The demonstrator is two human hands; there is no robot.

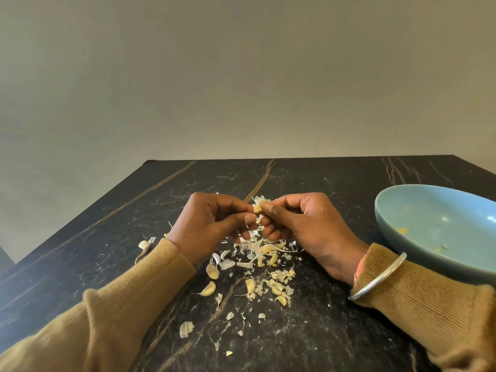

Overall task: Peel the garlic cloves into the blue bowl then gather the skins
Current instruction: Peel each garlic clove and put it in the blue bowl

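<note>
The left hand (212, 224) and right hand (303, 224) pinch one garlic clove (258, 208) over the skins (257, 253), with open bench (322, 331) beyond and the blue bowl (429, 210) at the right.

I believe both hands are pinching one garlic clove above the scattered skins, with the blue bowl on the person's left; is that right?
Not quite. The head view shows the blue bowl on the person's right, not the left. The rest stands: the left hand and right hand both pinch one garlic clove above the scattered skins.
</note>
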